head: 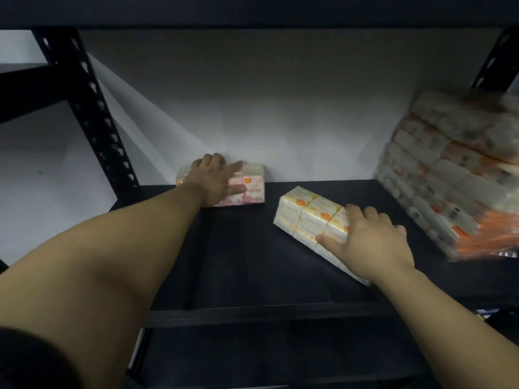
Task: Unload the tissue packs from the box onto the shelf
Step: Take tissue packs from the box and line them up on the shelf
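Note:
A pink-and-white tissue pack (252,186) stands at the back of the dark shelf (238,248), against the white wall. My left hand (214,179) lies over its front and top, fingers curled over the upper edge, thumb stretched along the face. A yellow-and-white tissue pack (306,213) lies flat on the shelf, angled toward the front right. My right hand (370,240) rests on its near end with fingers spread and the thumb against its side. The box is out of view.
A tall stack of orange-and-white tissue packs (455,175) fills the right end of the shelf. A black perforated upright (95,108) stands at the left, another upright (497,57) at the far right. An upper shelf board (252,9) hangs overhead.

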The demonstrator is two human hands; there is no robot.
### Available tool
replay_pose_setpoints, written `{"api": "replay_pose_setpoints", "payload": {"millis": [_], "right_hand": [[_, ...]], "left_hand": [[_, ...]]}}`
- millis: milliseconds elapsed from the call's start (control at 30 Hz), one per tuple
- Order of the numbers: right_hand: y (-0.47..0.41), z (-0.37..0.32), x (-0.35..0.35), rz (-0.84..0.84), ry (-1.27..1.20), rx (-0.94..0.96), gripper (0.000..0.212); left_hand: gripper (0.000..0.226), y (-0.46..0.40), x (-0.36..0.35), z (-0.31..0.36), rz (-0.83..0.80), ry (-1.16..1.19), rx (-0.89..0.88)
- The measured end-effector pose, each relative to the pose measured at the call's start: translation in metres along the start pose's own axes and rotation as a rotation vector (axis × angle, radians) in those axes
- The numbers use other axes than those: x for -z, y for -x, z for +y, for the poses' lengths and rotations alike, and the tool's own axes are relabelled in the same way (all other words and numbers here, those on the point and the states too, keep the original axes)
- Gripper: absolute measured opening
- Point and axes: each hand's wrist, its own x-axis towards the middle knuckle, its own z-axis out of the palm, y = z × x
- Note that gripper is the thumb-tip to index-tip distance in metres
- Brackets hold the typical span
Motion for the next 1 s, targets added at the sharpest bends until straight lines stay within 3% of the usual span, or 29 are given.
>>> {"api": "replay_pose_setpoints", "payload": {"millis": [300, 500, 733, 867, 1000], "right_hand": [[0.002, -0.001, 0.001, 0.011, 0.012, 0.008, 0.091], [0.003, 0.0, 0.003, -0.004, -0.005, 0.007, 0.091], [0.006, 0.001, 0.008, -0.022, -0.04, -0.002, 0.092], [0.013, -0.001, 0.011, -0.053, -0.08, -0.029, 0.092], [0.026, -0.007, 0.02, -0.137, -0.14, -0.038, 0.1]], "left_hand": [[0.082, -0.01, 0.004, -0.001, -0.06, 0.02, 0.01], [0.094, 0.035, 0.007, 0.039, 0.016, 0.135, -0.002], [0.065, 0.107, -0.005, 0.122, 0.157, 0.704, 0.013], [0.061, 0.114, 0.003, 0.148, 0.084, 1.034, 0.002], [0.059, 0.105, 0.019, 0.153, -0.063, 1.055, 0.064]]}}
